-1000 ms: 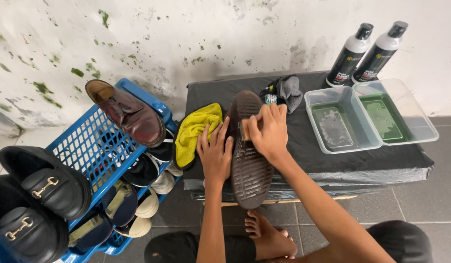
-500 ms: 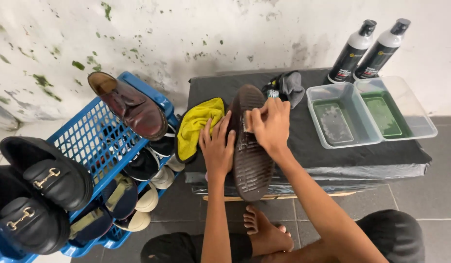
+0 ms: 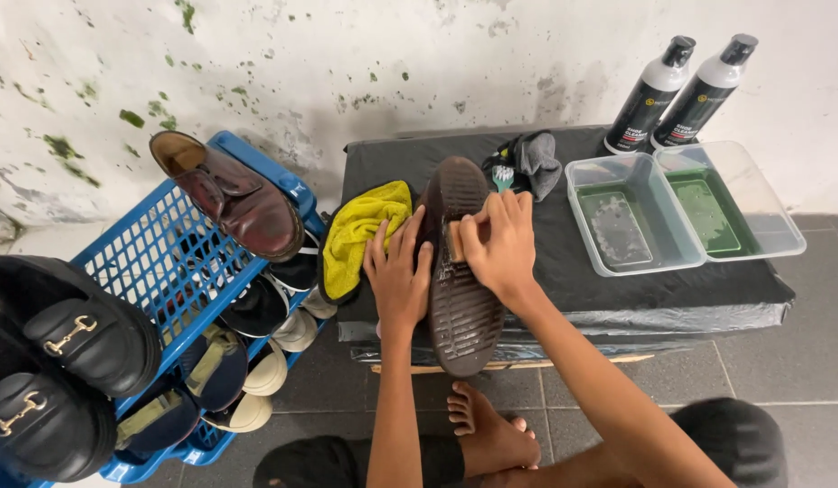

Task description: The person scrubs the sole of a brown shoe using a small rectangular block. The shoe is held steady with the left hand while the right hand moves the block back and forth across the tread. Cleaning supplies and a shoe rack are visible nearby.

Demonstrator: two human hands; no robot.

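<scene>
The left hand (image 3: 396, 271) steadies an upturned brown shoe (image 3: 460, 298) on the black surface (image 3: 564, 271). The right hand (image 3: 500, 244) presses on its sole.
</scene>
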